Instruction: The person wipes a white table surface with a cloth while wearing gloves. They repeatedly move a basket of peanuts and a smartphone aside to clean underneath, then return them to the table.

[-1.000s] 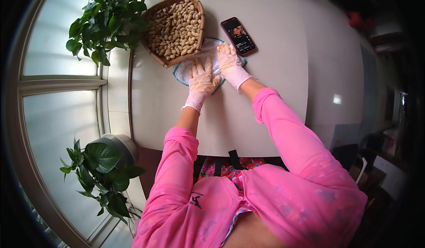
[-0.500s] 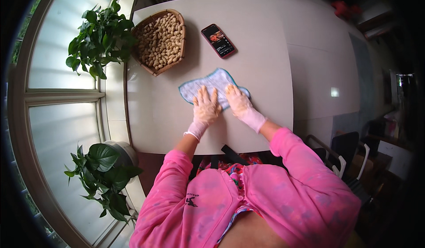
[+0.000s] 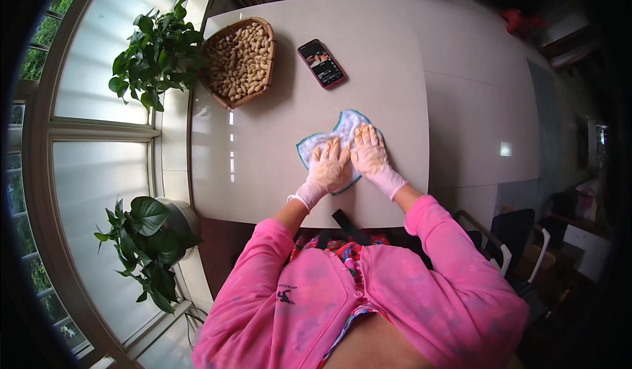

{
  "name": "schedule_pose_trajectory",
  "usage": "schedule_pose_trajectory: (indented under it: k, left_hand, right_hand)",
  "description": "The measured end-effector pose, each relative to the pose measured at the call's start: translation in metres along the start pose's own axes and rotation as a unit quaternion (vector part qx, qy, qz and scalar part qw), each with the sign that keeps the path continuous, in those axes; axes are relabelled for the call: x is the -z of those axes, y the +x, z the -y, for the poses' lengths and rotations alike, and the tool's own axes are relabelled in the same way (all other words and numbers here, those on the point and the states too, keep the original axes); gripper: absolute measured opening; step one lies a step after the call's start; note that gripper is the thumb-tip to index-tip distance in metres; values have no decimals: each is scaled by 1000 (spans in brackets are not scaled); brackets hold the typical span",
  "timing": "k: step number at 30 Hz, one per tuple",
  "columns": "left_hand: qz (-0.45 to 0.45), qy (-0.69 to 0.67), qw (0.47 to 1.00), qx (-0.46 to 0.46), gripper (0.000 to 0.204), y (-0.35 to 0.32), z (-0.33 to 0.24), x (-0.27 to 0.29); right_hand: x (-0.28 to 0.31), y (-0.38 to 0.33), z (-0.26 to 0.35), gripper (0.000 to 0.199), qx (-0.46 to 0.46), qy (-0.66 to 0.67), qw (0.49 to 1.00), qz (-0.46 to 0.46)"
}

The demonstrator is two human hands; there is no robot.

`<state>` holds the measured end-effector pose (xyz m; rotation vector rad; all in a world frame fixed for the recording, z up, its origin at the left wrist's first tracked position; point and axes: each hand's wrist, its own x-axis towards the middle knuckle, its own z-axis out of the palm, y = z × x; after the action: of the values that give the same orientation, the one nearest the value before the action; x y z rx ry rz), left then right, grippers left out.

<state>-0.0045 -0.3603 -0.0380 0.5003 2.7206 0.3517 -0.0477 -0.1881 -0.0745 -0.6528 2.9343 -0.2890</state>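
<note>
A pale cleaning cloth [image 3: 345,127] with a teal edge lies on the light tabletop [image 3: 276,191], rumpled under both my hands. My left hand [image 3: 328,166], in a thin clear glove, presses on its left part with the fingers stretched forward. Just to the right, my right hand [image 3: 372,153] rests flat on the cloth, gloved the same way, its fingers pointing away from me. Neither hand grips the cloth; both push down on it from above. Parts of the cloth are hidden beneath my palms.
A woven basket [image 3: 272,63] of peanuts stands at the table's far left. Right of it lies a phone [image 3: 321,63] with its screen lit. Potted plants [image 3: 158,53] line the window side on the left. A chair [image 3: 513,227] stands beyond the table at the right.
Both hands have slid the cloth right and toward me. The cloth is more bunched, and my hands are closer together.
</note>
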Motion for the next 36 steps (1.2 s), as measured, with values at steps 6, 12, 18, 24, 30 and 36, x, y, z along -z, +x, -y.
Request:
schedule_pose_trajectory:
  k: [6, 12, 18, 24, 30, 36]
  left_hand:
    - [-15, -58, 997, 51, 67, 58, -36, 5]
    - [-13, 32, 993, -114, 72, 41, -83, -23]
    - [-9, 14, 954, -300, 51, -17, -113, -67]
    - [-15, -33, 931, -363, 48, -50, -81, -63]
    - [-24, -31, 958, -286, 46, -87, -26, -51]
    - [-40, -10, 990, -135, 46, -122, 17, -40]
  right_hand:
    - [-6, 22, -49, 60, -53, -44, 997, 19]
    - [-2, -64, -75, 58, -106, -3, 994, -9]
    - [2, -195, -32, 71, -160, -32, 987, 11]
    - [0, -208, 26, 70, -227, -40, 971, 69]
    - [-12, -173, 62, 72, -138, 19, 989, 48]
    - [-13, -113, 97, 67, -54, 8, 992, 112]
